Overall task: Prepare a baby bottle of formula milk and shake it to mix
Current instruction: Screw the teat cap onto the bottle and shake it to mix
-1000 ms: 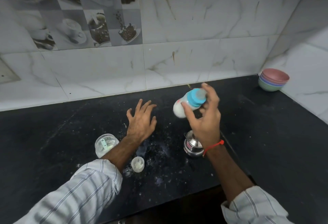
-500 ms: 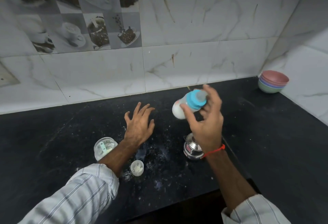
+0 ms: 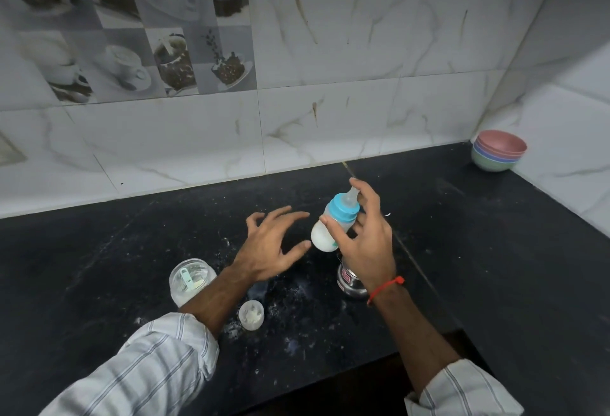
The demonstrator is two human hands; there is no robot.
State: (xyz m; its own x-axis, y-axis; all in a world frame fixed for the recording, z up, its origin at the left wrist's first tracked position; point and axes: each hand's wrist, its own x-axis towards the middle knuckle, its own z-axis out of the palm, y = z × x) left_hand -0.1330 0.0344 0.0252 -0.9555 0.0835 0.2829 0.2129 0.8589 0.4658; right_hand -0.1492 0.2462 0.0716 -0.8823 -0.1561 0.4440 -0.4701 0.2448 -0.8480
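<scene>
Head view: your right hand (image 3: 366, 244) pinches the baby bottle (image 3: 333, 222) between thumb and fingers, tilted above the counter (image 3: 495, 250), milk pooled low. Your left hand (image 3: 267, 247) hovers just beside it, fingers spread, perhaps not quite touching the bottle's base.

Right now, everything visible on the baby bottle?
The baby bottle is small, of translucent plastic, with a blue collar and a clear teat, and white milk fills its rounded base. It is tilted, teat up and toward the wall, held in the air above the black counter. The right hand grips it, thumb on the body, forefinger at the teat. The open left hand is close but apart.
</scene>
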